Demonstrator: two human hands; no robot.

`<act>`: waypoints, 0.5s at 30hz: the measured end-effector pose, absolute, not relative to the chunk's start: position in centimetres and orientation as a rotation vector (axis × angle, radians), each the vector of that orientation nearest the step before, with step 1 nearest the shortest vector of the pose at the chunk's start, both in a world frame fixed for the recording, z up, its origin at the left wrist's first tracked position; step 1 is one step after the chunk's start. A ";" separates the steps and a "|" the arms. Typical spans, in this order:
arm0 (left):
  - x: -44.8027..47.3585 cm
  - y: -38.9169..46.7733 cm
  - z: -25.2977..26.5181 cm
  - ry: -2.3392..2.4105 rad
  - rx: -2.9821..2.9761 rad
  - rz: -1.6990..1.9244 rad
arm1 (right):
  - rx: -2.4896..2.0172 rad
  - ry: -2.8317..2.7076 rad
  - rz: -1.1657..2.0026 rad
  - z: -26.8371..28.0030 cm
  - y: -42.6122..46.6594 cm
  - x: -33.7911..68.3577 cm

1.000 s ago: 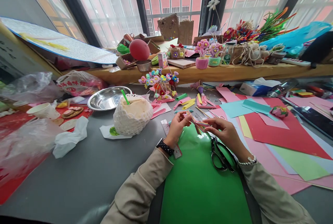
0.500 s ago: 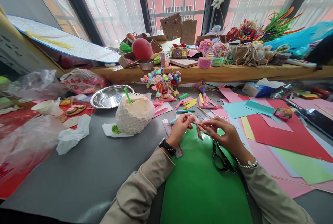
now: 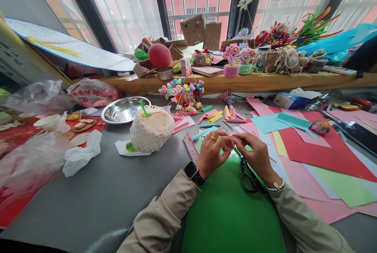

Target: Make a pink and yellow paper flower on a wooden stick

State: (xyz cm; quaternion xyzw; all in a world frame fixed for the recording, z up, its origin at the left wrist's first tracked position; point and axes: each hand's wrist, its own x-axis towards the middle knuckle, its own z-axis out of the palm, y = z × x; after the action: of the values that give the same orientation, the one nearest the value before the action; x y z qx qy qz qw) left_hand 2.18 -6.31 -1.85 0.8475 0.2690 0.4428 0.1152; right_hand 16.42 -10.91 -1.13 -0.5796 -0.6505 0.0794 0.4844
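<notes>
My left hand (image 3: 212,151) and my right hand (image 3: 256,154) meet over the top of a green mat (image 3: 229,213). Both are closed, fingertips pinching a small pink folded paper piece (image 3: 233,142) that they mostly cover. Black-handled scissors (image 3: 249,183) lie on the mat below my right hand. A pink patterned ruler (image 3: 191,147) rests beside my left hand. Beyond my fingers are folded yellow strips (image 3: 216,117) and pink strips (image 3: 235,115). A thin wooden stick (image 3: 231,126) runs behind my hands and partly under the right one.
Coloured paper sheets (image 3: 321,149) spread over the right side. Left of the mat stands a coconut in white foam netting (image 3: 151,131) with a green straw, near a metal plate (image 3: 125,111). Small craft flowers (image 3: 182,92) sit ahead, below a crowded wooden sill (image 3: 132,84).
My left hand has turned so its back and the watch face show. Both hands have drawn together around the paper piece, which was more visible and hung lower before.
</notes>
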 end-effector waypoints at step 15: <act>2.2 -6.2 -1.8 0.879 2.559 1.323 | -1.338 -1.534 0.355 -1.1 -10.9 16.4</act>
State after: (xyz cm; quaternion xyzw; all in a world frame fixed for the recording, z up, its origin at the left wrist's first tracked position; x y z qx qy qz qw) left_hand 2.22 -6.22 -1.84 0.8478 0.2914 0.4383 0.0649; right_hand 16.39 -10.88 -1.14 -0.5563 -0.6375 0.1475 0.5122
